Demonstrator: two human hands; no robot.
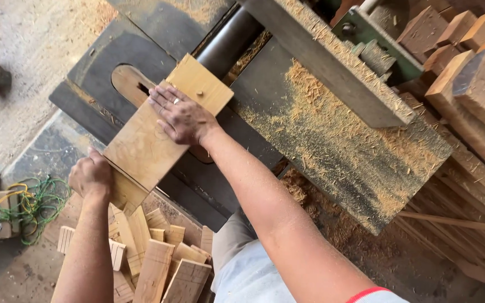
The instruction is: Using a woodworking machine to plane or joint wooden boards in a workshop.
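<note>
Two hands work one flat wooden board (pixel 158 132) on the dark metal saw table (pixel 287 106). The right hand (pixel 182 116) lies palm down on the board, fingers spread flat and pressing rather than curled around anything. The left hand (pixel 91 175) is closed over the board's near end, at the table's near left edge, fingers wrapped around the wood.

The board lies over the oval insert (pixel 127 84) near the table's left edge, and it covers most of that opening (I cannot tell whether a blade stands under it, nor how far any cut has run). Its far end reaches the middle of the table, beside the dark roller (pixel 228 39).

Judging by what lies about, much work looks done: a heap of short cut pieces (pixel 158 255) sits on the floor below the left hand, and pale shavings (pixel 338 134) coat the right half of the table up to the long fence (pixel 321 56). A good deal looks left too, since stacked timber blocks (pixel 467 62) stand beyond the table's far right corner, apparently uncut.
</note>
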